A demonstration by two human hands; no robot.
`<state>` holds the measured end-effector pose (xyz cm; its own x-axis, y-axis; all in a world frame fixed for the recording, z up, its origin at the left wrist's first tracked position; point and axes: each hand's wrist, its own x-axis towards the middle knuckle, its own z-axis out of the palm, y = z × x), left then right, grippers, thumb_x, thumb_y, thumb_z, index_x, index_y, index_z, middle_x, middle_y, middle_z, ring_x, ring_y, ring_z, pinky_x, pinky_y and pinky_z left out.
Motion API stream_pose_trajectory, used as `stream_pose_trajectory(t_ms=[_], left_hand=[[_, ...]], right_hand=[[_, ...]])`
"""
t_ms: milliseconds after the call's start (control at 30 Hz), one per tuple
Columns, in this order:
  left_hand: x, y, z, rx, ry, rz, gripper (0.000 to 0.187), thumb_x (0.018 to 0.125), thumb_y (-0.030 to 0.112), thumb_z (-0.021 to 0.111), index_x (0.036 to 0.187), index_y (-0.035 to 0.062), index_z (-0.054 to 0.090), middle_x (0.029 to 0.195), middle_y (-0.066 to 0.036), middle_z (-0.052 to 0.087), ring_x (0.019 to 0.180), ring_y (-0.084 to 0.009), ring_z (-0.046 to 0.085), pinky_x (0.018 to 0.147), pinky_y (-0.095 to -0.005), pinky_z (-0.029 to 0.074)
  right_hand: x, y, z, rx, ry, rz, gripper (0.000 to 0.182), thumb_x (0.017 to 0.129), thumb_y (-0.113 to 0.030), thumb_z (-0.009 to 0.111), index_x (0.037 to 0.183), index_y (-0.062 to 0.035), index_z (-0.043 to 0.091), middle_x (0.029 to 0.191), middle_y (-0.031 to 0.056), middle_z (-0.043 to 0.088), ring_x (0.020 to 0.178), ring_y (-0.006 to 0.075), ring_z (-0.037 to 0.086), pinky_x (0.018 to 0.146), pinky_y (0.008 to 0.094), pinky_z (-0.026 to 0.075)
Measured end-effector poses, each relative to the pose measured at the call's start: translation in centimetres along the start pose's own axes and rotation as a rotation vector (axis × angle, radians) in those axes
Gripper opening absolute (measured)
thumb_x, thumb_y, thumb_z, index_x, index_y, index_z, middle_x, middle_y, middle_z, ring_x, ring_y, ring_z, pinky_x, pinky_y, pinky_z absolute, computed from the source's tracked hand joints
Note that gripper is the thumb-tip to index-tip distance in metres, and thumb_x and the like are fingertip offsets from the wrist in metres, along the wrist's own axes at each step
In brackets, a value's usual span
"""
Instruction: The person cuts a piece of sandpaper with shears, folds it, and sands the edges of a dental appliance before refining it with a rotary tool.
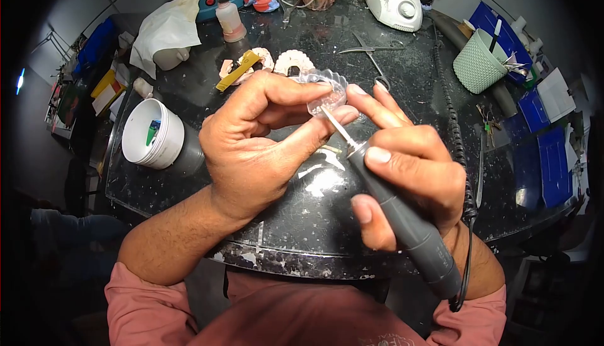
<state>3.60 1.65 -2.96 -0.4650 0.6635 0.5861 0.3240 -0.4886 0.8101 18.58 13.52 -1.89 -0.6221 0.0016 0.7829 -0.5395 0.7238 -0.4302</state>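
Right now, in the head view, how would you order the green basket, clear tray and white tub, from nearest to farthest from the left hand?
1. Clear tray: held in the left hand.
2. White tub: left of that hand.
3. Green basket: far right.

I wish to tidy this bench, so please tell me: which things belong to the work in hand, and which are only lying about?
Belonging to the job:
clear scalloped piece, in the left grip
grey handpiece, in the right grip
its coiled cord

Apparently just lying about:
scissors
white tub
green basket
bottle
dental casts, though perhaps related
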Motion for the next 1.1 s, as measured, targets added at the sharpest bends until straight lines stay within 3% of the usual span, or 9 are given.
stream_pose_trajectory(t_ms=[200, 300, 400, 567, 1100], left_hand=[[0.1, -0.1, 0.3, -0.031, 0.017, 0.015, 0.023, 0.082, -0.013, 0.067, 0.101, -0.0037, 0.057, 0.100, -0.015, 0.068, 0.091, -0.0183, 0.069, 0.085, -0.0289, 0.058], [0.0, 0.1, 0.3, -0.002, 0.021, 0.020, 0.024, 0.082, -0.012, 0.067, 0.102, -0.0035, 0.057, 0.099, -0.014, 0.068, 0.090, -0.0165, 0.069, 0.083, -0.0269, 0.057], [0.1, 0.1, 0.2, 0.010, 0.016, 0.024, 0.024, 0.082, -0.012, 0.068, 0.102, -0.0032, 0.057, 0.098, -0.014, 0.068, 0.089, -0.0148, 0.069, 0.081, -0.0247, 0.056], [0.0, 0.2, 0.2, -0.027, 0.028, 0.006, 0.025, 0.082, -0.012, 0.068, 0.103, -0.0033, 0.057, 0.097, -0.014, 0.069, 0.089, -0.0142, 0.068, 0.081, -0.0239, 0.056], [-0.1, 0.6, -0.2, 0.002, -0.042, 0.053, 0.027, 0.085, -0.012, 0.064, 0.109, -0.0040, 0.054, 0.106, -0.020, 0.068, 0.097, -0.0218, 0.069, 0.088, -0.0294, 0.055]], right_hand=[[0.1, -0.5, 0.1, -0.035, -0.054, 0.033, 0.042, 0.084, -0.011, 0.067, 0.116, -0.0045, 0.042, 0.101, 0.0179, 0.051, 0.112, 0.0530, 0.056, 0.107, 0.0632, 0.032], [0.0, 0.1, 0.5, -0.006, 0.079, 0.023, 0.042, 0.084, -0.012, 0.069, 0.116, -0.0039, 0.042, 0.102, 0.0176, 0.052, 0.113, 0.0532, 0.055, 0.108, 0.0631, 0.031], [0.2, -0.5, -0.3, -0.035, -0.063, 0.026, 0.043, 0.084, -0.013, 0.069, 0.116, -0.0037, 0.042, 0.101, 0.0177, 0.052, 0.114, 0.0525, 0.055, 0.108, 0.0628, 0.031], [0.2, -0.4, 0.0, -0.027, 0.007, 0.028, 0.042, 0.083, -0.012, 0.070, 0.115, -0.0042, 0.043, 0.102, 0.0174, 0.053, 0.114, 0.0516, 0.056, 0.108, 0.0631, 0.030], [0.3, -0.5, -0.9, -0.068, -0.007, 0.015, 0.041, 0.084, -0.014, 0.068, 0.116, -0.0045, 0.044, 0.101, 0.0166, 0.053, 0.113, 0.0516, 0.056, 0.107, 0.0646, 0.030]])
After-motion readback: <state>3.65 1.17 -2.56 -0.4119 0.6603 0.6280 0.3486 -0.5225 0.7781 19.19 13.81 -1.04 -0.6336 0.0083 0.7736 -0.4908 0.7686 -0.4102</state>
